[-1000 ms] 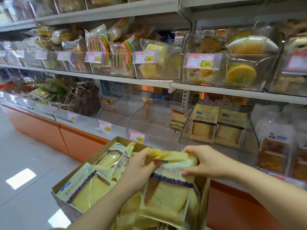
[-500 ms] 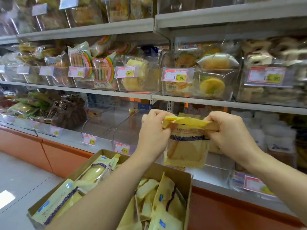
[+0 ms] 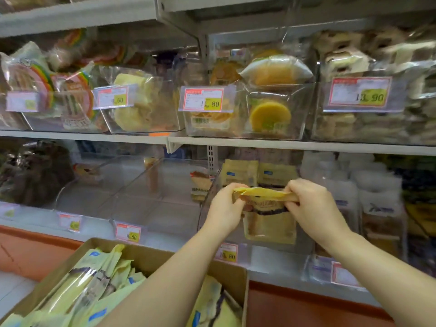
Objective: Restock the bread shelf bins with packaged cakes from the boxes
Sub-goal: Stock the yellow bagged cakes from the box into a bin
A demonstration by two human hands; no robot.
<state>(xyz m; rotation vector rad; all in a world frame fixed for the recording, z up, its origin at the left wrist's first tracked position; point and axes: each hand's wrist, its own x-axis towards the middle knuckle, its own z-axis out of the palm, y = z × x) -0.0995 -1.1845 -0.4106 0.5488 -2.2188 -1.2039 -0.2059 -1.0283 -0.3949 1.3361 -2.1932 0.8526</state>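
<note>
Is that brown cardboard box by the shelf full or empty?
Far from empty: many yellow packaged cakes lie piled inside the brown cardboard box.

A cardboard box [image 3: 233,277] is sitting at seven o'clock. At three o'clock, left hand [image 3: 225,208] and right hand [image 3: 313,206] are holding a packaged cake [image 3: 269,225] in a bin [image 3: 207,201], packets [image 3: 240,172] standing behind.

Glossy yellow plastic cake packet [image 3: 269,223]; clear plastic bin [image 3: 212,192]; matt brown cardboard box [image 3: 232,277].
</note>
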